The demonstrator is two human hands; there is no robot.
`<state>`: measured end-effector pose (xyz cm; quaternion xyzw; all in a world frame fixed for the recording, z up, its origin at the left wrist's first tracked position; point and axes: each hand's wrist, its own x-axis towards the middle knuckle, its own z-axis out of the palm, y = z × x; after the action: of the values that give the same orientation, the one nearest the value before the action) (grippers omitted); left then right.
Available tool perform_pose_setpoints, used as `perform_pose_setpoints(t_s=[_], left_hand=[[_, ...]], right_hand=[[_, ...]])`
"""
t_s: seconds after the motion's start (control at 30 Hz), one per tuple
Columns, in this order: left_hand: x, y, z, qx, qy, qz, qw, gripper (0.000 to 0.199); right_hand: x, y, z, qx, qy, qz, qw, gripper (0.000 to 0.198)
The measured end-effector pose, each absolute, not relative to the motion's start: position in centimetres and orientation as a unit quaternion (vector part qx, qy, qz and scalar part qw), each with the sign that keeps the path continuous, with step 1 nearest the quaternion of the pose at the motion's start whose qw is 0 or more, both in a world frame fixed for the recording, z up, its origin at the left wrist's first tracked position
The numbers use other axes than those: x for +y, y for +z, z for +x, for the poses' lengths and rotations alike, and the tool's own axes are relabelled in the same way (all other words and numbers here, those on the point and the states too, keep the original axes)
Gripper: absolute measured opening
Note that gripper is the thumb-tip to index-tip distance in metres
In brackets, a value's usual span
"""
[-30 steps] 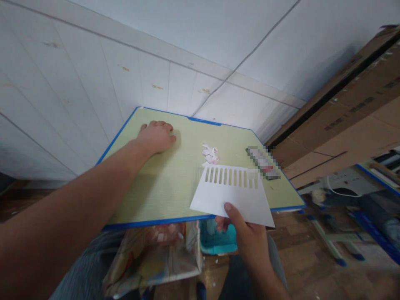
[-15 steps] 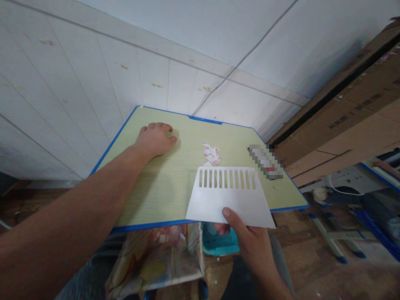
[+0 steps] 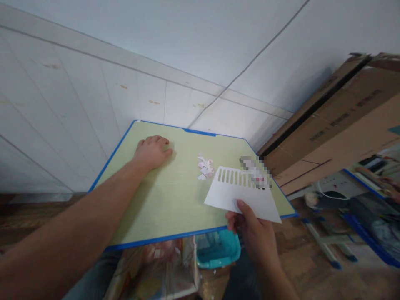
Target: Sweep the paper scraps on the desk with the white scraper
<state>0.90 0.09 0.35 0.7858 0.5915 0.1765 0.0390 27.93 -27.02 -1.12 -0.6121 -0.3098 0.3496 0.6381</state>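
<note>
Between the thumb and fingers of my right hand (image 3: 254,231) is a flat white sheet with a row of slots cut along its far edge, perhaps card or plastic (image 3: 237,200). It is held above the right front part of the table (image 3: 168,204), tilted down to the right. My left hand (image 3: 152,152) rests on the table's far left area, fingers loosely bent and apart, holding nothing. A small heap of torn whitish-pink scraps (image 3: 205,168) lies mid-table, just beyond the sheet's left corner. The sheet's far right end overlaps a blurred-out flat object (image 3: 254,168).
Cardboard boxes (image 3: 331,121) lean along the table's right side by the white wall (image 3: 150,91). A turquoise bin (image 3: 218,250) and an open bag or box (image 3: 168,266) stand below the front edge. Another desk's metal legs (image 3: 325,243) are at right.
My right hand has moved the slotted sheet rightward across the table and turned it, away from the scraps. My left hand stays in place on the table. The camera view has shifted slightly.
</note>
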Motion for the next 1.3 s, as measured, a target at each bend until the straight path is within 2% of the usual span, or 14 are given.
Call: perform_pose_setpoints(t_s=[0.13,0.3,0.6,0.97,1.17,1.3], left_hand=[[0.1,0.4,0.7,0.592,0.182,0.784,0.037,0.064],[0.1,0.5,0.4,0.59,0.174,0.787,0.045,0.059],[-0.1,0.0,0.0,0.609,0.151,0.777,0.052,0.062],[-0.1,-0.3,-0.3,0.602,0.155,0.781,0.06,0.062],[-0.8,-0.2,-0.3,0.601,0.162,0.78,0.069,0.062],[-0.8,-0.1,-0.2,0.601,0.167,0.78,0.057,0.058]], right_hand=[[-22.4,-0.9,29.8,-0.364,0.309,-0.602,0.64,0.061],[-19.0,-1.5,29.6,-0.402,0.295,-0.611,0.615,0.057],[-20.6,-1.1,29.4,-0.382,0.323,-0.627,0.597,0.041],[-21.5,-1.1,29.4,-0.36,0.305,-0.651,0.596,0.045],[-21.6,-1.0,30.0,-0.402,0.329,-0.637,0.57,0.039],[-21.6,-0.9,30.0,-0.413,0.325,-0.61,0.593,0.038]])
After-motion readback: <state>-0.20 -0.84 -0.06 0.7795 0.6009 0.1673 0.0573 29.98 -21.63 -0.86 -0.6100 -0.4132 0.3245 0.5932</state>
